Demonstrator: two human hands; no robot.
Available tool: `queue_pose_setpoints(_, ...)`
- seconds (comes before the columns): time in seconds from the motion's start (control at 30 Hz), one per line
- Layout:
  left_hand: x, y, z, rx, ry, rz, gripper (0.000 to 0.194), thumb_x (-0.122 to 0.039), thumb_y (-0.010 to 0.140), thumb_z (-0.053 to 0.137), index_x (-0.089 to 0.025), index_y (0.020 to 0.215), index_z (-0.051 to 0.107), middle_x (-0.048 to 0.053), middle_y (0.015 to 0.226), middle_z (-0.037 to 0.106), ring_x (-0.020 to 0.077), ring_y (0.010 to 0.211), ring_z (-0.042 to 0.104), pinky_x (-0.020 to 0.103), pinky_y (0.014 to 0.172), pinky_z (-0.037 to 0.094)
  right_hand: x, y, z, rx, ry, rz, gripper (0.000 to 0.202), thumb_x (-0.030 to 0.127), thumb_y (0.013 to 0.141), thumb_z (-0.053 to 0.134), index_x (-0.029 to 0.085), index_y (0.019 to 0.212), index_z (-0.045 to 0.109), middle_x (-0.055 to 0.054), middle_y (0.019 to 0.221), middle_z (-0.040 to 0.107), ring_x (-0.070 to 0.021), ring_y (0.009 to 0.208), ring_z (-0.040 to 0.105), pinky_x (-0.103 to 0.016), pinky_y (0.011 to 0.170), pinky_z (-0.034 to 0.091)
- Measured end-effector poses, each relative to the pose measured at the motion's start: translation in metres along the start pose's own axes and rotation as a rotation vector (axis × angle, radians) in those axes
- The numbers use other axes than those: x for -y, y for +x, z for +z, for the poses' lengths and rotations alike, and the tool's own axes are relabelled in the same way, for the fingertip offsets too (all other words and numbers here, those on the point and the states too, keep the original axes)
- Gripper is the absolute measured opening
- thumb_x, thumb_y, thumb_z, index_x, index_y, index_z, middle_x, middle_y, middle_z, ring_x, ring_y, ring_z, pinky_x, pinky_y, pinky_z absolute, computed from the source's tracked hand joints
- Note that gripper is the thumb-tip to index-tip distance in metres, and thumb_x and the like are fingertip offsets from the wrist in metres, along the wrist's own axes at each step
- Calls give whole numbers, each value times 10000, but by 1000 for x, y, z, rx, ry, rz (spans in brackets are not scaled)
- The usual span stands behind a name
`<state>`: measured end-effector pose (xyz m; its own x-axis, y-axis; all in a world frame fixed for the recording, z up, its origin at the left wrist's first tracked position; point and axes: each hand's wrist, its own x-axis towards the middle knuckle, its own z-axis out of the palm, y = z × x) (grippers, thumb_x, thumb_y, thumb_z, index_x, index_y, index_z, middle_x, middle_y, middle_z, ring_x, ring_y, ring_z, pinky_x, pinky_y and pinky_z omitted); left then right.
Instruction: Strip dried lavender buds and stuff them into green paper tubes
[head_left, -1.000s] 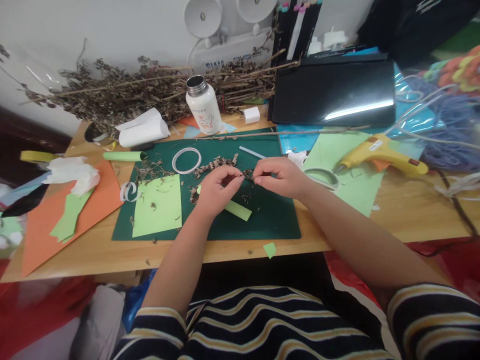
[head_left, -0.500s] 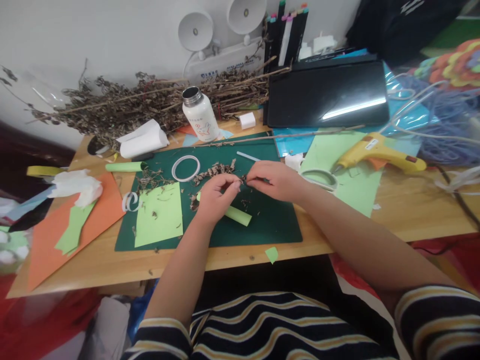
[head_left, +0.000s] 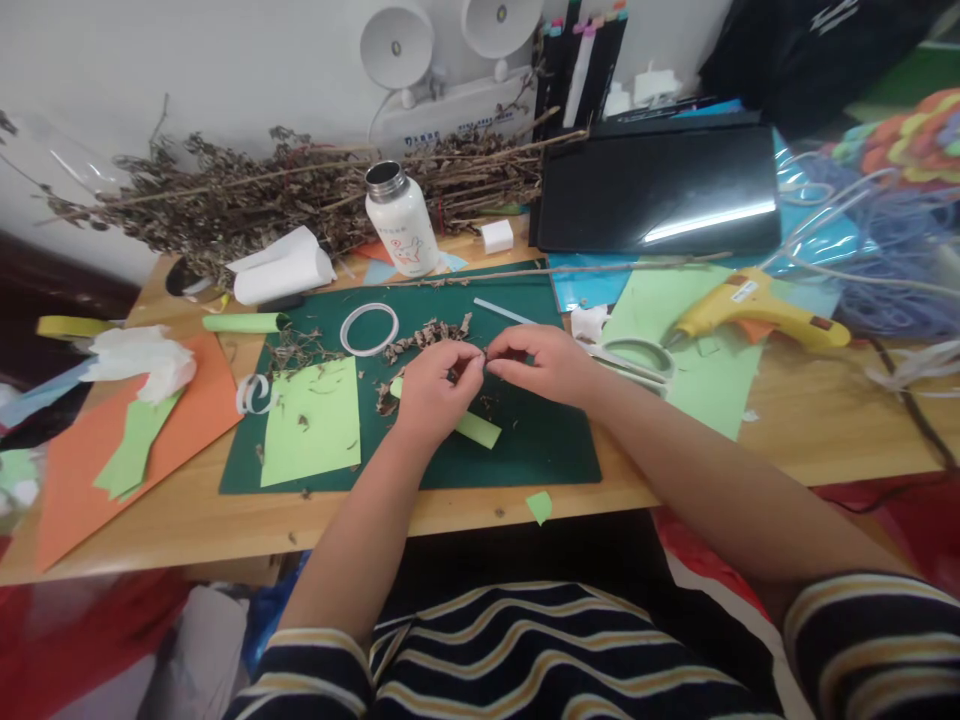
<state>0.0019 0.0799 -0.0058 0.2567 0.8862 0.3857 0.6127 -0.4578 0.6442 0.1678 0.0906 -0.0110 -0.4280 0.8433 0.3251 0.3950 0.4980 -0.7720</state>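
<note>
Above the cutting mat [head_left: 540, 460], the left hand [head_left: 435, 395] and right hand [head_left: 547, 362] are nearly meeting at the fingertips. The fingers of each are apparently pinching a small dark scrap [head_left: 486, 354], perhaps dried leaf, which is sitting at the centre of the clock used here, with 12 pointing away from the person. Its outline is mostly hiding behind the fingertips.

Crumbling is looking like the main risk: the scrap is probably brittle, and too hard a pinch or uneven pull could be breaking it. Loose crumbs [head_left: 489, 402] are lying at 6 o'clock, so a dropped fragment could easily be getting lost among them. The left hand is partly covering a green paper roll [head_left: 478, 430] at 6 o'clock; a lowering wrist could be denting or rolling it. Dried leaves [head_left: 429, 338] are lying close at 10 o'clock, risking a brush from the left knuckles.

At 3 o'clock, scissors [head_left: 651, 366] are lying just beside the right wrist, where a sideways swing could be nudging them. Farther out, a glue gun [head_left: 761, 310] is pointing its nozzle inward; whether it is heating, one cannot tell.
</note>
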Motion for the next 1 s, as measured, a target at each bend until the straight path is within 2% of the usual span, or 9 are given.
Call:
queue_pose_setpoints(0.1, 0, 0, 1, 21, 0, 12, 114, -209, 730, 500, -189, 677, 599, -6, 623, 601, 118, 613, 529, 238, 599, 411, 0, 1, 1, -27, 20, 29, 153, 240, 750, 486, 149, 698, 598, -1, 623, 576, -84, 575, 477, -199, 531, 350)
queue_pose_setpoints(0.2, 0, 0, 2, 47, -41, -7, 114, -220, 728, 496, -190, 677, 594, 0, 623, 597, 123, 611, 525, 247, 595, 414, -1, 1, 2, -63, 22, -14, 129, 186, 710, 469, 155, 636, 569, 8, 590, 544, -80, 557, 462, -199, 526, 345)
queue_pose_setpoints(0.33, -1, -1, 5, 50, -160, -79, 110, -223, 715, 491, -184, 653, 573, -1, 624, 588, 116, 593, 513, 247, 583, 415, -3, 0, 3, -135, -13, -73, 120, 147, 669, 448, 166, 597, 542, 1, 593, 543, -91, 571, 469, -214, 548, 357)
queue_pose_setpoints(0.5, 3, -1, 5, 90, -236, -135, 108, -239, 717, 491, -181, 656, 559, -11, 596, 563, 112, 566, 502, 242, 557, 412, -5, 1, -4, -169, -21, -60, 114, 149, 663, 450, 173, 585, 530, -3, 598, 561, -98, 574, 464, -221, 546, 352)
queue_pose_setpoints(0.67, 2, 1, -2, 161, -100, 20, 168, -226, 762, 460, -178, 652, 578, 10, 668, 624, 126, 655, 555, 249, 641, 432, -5, 1, -18, -82, -7, -36, 118, 194, 694, 464, 163, 606, 537, 3, 576, 543, -90, 557, 461, -211, 534, 343)
queue_pose_setpoints(0.73, 0, 2, -6, 243, -49, 61, 180, -220, 772, 451, -180, 674, 597, 17, 707, 649, 132, 688, 575, 252, 665, 435, -5, 1, -23, -34, 1, -15, 121, 196, 701, 461, 162, 607, 529, 4, 589, 543, -87, 566, 468, -208, 542, 346)
queue_pose_setpoints(0.9, -3, 1, -12, 596, 115, 160, 140, -220, 753, 504, -204, 686, 627, 8, 731, 670, 155, 732, 592, 272, 700, 424, -4, 1, -22, 315, -70, -49, 158, 192, 706, 439, 170, 553, 474, 30, 544, 473, -70, 526, 417, -197, 516, 313)
queue_pose_setpoints(1.0, 0, 1, -12, 612, 208, 162, 140, -276, 744, 545, -192, 647, 599, 13, 678, 630, 161, 699, 568, 269, 635, 401, -5, 2, -14, 367, -224, -96, 286, 274, 755, 449, 172, 490, 409, 32, 506, 403, -72, 496, 354, -214, 495, 272)
